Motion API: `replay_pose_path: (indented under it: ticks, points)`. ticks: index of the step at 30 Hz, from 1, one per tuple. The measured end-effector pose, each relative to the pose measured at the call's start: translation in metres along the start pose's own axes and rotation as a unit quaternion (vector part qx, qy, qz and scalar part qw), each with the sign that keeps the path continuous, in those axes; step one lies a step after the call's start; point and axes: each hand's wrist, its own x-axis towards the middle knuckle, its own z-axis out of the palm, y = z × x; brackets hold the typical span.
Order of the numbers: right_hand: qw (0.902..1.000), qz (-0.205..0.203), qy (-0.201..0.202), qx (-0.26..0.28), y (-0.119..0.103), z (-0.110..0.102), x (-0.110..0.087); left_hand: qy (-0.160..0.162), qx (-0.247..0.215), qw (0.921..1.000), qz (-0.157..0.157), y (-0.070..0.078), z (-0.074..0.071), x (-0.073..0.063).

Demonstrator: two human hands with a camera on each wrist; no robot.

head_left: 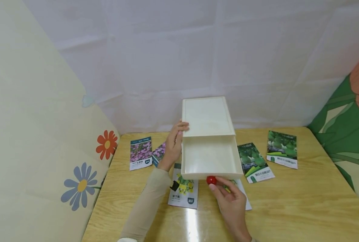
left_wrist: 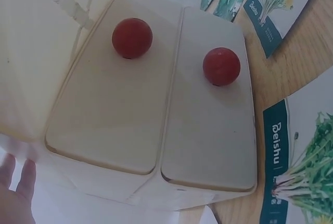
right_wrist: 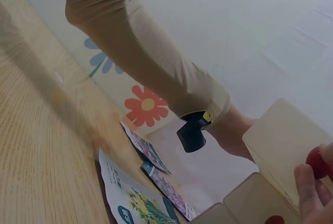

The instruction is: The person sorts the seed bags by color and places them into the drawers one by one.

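A white drawer cabinet point(head_left: 208, 116) stands on the table with its top drawer point(head_left: 211, 156) pulled out; nothing lies in the part of the drawer that shows. My right hand point(head_left: 233, 205) pinches the round red knob point(head_left: 211, 180) on that drawer's front between thumb and fingers. Against the cabinet's left side and top edge rests my left hand point(head_left: 175, 143), its fingers extended. In the left wrist view, two lower drawer fronts point(left_wrist: 114, 109) are closed, each bearing a red knob point(left_wrist: 132, 38). The left fingertips point(left_wrist: 26, 179) touch the cabinet at that view's left edge.
Seed packets lie around the cabinet: purple-flower ones point(head_left: 141, 154) at left, a yellow-flower one point(head_left: 183, 191) in front, green ones point(head_left: 282, 148) at right. Another packet point(head_left: 243, 195) lies partly under my right hand. A white cloth point(head_left: 155, 67) hangs behind the wooden table point(head_left: 300, 201).
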Motion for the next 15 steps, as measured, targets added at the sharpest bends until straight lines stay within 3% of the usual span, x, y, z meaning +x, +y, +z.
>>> replay_pose_path:
  ticks: [4, 10, 15]
  points:
    - [1.0, -0.005, -0.003, 0.007, 0.001, -0.002, 0.0, -0.008, 0.006, 0.9999, -0.013, 0.005, -0.002, -0.001]
    - [0.9996, 0.025, 0.002, -0.015, 0.003, -0.006, -0.001, -0.033, 0.034, 0.9965, -0.068, 0.014, -0.008, -0.007]
    - [0.9996, 0.023, -0.018, -0.001, 0.006, -0.011, -0.001, -0.032, 0.054, 0.9961, -0.062, 0.018, -0.01, -0.01]
